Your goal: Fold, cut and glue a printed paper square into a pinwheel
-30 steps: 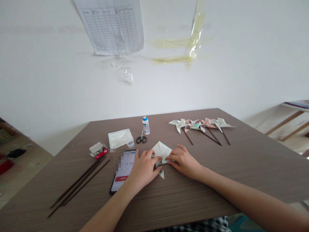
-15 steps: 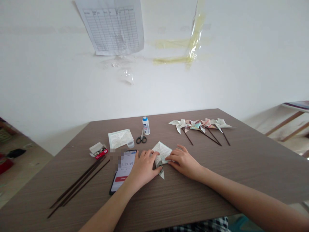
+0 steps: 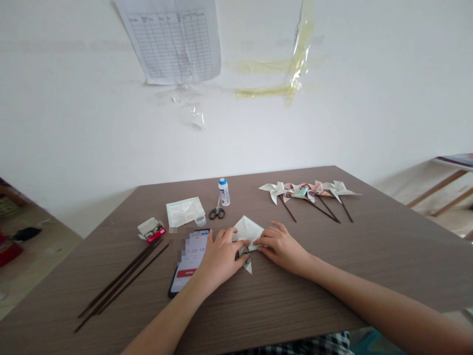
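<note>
A piece of printed paper (image 3: 248, 229), folded and cut with a pointed flap toward me, lies on the table between my hands. My left hand (image 3: 220, 259) is on its left side, the index finger reaching to the middle and the thumb on the lower part, gripping it there. My right hand (image 3: 283, 249) pinches the right edge between thumb and fingers. Part of the paper is hidden under the fingers. Just left of my left hand lies a phone (image 3: 192, 256) showing a running timer. Black-handled scissors (image 3: 217, 212) rest behind the paper.
A glue bottle (image 3: 223, 192) with a blue cap stands by the scissors. Paper sheets (image 3: 185, 211), a small clear cap (image 3: 200, 220), a red-and-white box of pins (image 3: 151, 230) and dark sticks (image 3: 121, 278) lie left. Several paper pinwheels (image 3: 275, 191) on sticks lie back right.
My left index finger has slid down from the paper's upper left to its middle, closer to the thumb. The right hand keeps its place.
</note>
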The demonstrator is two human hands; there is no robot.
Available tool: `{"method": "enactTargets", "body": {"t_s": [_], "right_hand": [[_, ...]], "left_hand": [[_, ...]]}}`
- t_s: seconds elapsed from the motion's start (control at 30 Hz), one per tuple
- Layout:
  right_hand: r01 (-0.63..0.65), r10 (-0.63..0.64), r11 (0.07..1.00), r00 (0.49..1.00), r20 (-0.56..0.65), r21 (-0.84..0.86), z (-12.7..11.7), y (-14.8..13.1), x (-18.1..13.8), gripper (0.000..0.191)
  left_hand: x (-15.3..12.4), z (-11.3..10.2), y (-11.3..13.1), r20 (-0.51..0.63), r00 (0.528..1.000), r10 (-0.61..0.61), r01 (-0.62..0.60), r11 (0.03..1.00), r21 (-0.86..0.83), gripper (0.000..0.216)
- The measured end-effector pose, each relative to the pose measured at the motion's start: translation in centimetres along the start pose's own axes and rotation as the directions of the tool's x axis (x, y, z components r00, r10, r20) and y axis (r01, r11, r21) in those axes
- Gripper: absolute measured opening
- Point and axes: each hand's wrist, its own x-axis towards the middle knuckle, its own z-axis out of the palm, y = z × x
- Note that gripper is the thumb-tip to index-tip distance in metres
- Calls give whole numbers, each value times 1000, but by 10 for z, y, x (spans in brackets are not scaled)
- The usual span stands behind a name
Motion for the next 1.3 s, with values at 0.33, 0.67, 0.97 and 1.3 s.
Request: {"method": "enactTargets", "body": {"t_s": [0.33, 0.67, 0.97, 1.3], "right_hand": [[20, -19, 1000, 1000, 23, -8, 0, 2, 1, 28], [53, -53, 999, 998, -26, 5, 3, 6, 0, 24], [108, -89, 986, 984, -153, 125, 4, 6, 2, 29], [36, -36, 999, 999, 15, 16, 6, 26, 2, 56]], "left_hand": [[-1, -4, 1, 28, 999, -20, 21, 999, -42, 41], [2, -1, -5, -11, 999, -41, 39, 994, -103, 55], [5, -7, -5, -3, 987, -163, 163, 986, -39, 43], [3, -2, -11, -40, 990, -137, 136, 991, -12, 46]]}}
